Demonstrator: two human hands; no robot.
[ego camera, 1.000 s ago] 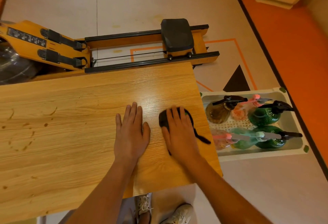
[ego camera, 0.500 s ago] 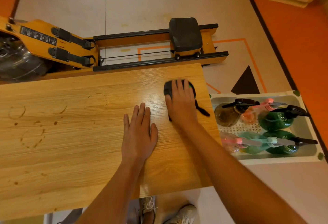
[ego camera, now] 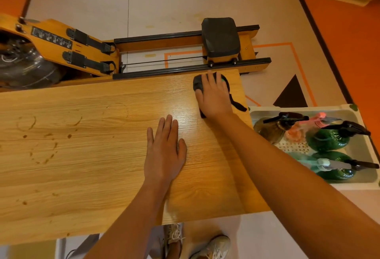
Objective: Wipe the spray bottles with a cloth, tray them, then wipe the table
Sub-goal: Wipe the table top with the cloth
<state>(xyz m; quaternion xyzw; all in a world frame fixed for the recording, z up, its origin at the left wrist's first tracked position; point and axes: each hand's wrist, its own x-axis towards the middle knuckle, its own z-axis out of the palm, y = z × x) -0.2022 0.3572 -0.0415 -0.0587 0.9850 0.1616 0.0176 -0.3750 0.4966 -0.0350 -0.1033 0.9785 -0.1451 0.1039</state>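
A long wooden table [ego camera: 86, 168] fills the view, with brown ring stains and spots on its left part. My right hand [ego camera: 213, 96] presses flat on a dark grey cloth [ego camera: 197, 84] at the table's far right corner; a strip of the cloth hangs over the right edge. My left hand [ego camera: 164, 152] rests flat on the table, fingers straight, nearer to me. Several spray bottles, green [ego camera: 327, 139], brown [ego camera: 269, 129] and pink [ego camera: 296, 133], lie in a white tray [ego camera: 364, 149] on the floor to the right of the table.
A wooden rowing machine [ego camera: 144, 53] with a black seat lies on the floor just behind the table's far edge. My feet in white shoes [ego camera: 213, 248] show below the near edge. Orange flooring runs along the right.
My right hand has slid the cloth away from me, from near the middle of the table's right end up to its far right corner. My left hand has stayed in place.
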